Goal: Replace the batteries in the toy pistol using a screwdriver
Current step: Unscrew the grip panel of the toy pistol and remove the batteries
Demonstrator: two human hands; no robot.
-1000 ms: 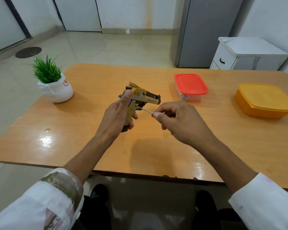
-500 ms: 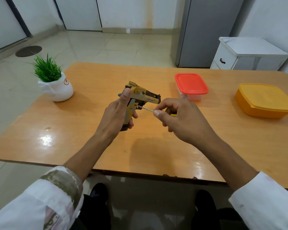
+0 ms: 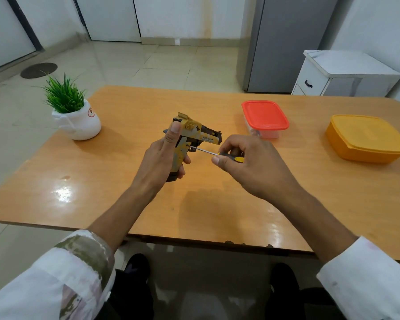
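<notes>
Yellow toy pistol [image 3: 195,135] is gripped by the left hand [image 3: 159,158] above the surface [image 3: 125,192]. The screwdriver [image 3: 226,155], pinched in the right hand [image 3: 252,165], seems set against its handle. If tilted, the tip could slip.

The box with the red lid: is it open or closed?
Closed. The red lid sits flat on the box and covers its whole top; no gap shows at the rim.

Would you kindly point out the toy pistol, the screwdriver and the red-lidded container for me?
toy pistol [image 3: 203,135]: head view, on its yellow slide.
screwdriver [image 3: 203,150]: head view, midway along its metal shaft.
red-lidded container [image 3: 264,115]: head view, middle of its lid.
</notes>
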